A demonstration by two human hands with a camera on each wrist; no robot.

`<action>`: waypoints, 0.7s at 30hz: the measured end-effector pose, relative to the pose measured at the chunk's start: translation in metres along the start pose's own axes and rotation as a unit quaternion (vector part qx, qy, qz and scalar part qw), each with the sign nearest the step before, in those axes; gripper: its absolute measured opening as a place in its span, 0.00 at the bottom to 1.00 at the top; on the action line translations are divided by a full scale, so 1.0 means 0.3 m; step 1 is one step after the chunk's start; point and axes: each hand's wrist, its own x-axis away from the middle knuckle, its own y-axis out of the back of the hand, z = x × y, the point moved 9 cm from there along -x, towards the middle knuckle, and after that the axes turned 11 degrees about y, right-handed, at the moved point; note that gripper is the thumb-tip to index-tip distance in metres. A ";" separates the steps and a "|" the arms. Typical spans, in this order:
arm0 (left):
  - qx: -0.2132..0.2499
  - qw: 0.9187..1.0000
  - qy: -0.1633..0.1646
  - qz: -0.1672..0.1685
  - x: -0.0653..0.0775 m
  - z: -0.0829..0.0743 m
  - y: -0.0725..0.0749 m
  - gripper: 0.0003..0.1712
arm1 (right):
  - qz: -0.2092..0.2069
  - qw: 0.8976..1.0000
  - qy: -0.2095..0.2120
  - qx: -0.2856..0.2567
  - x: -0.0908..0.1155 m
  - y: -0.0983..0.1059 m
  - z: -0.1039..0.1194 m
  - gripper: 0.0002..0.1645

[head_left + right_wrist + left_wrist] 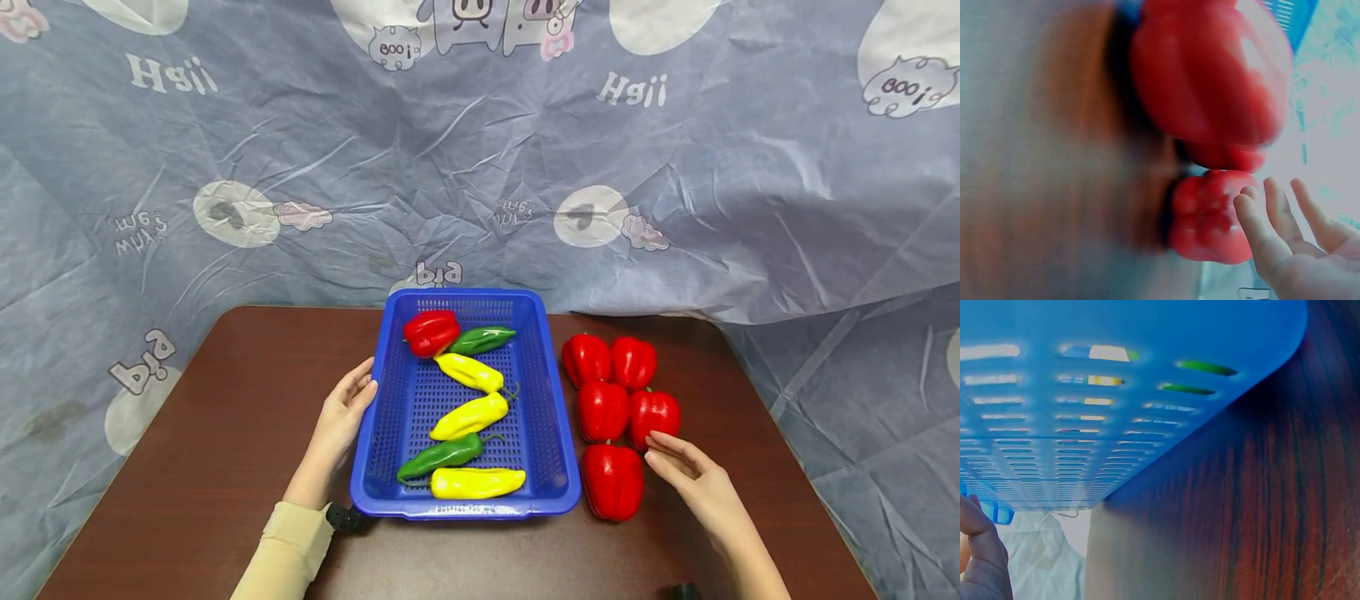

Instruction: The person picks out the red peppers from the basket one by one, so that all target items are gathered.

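A blue plastic basket (467, 507) sits on the table and holds a red bell pepper (431, 333), two long green peppers (442, 457) and three long yellow peppers (477, 483). With bent fingers my left hand (347, 410) holds the basket's left rim; only part of that hand shows in the left wrist view. Right of the basket lie several red bell peppers (613, 482) in a loose group. My right hand (697, 483) is beside the rightmost bell pepper (654, 415), fingers extended and apart in the right wrist view. Whether the fingertips touch it I cannot tell.
The dark brown wooden table (210, 433) extends on both sides of the basket. Behind it hangs a grey-blue printed cloth (465, 167). A black strap device (347, 518) is at my left wrist, near the basket's front left corner.
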 end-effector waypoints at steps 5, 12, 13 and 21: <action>0.002 1.000 -0.001 0.000 0.000 -0.001 0.001 0.28 | -0.007 0.999 0.042 -0.026 -0.027 0.011 0.068 0.34; 0.004 1.000 -0.001 0.000 0.000 -0.004 0.005 0.28 | 0.008 0.993 0.113 -0.036 -0.102 -0.020 0.216 0.30; 0.003 1.000 0.000 -0.001 0.000 -0.003 0.006 0.28 | 0.010 0.991 0.125 -0.034 -0.115 -0.025 0.243 0.29; -0.003 1.000 -0.006 -0.002 -0.004 0.001 0.004 0.28 | 0.027 0.985 0.171 -0.024 -0.214 -0.079 0.425 0.29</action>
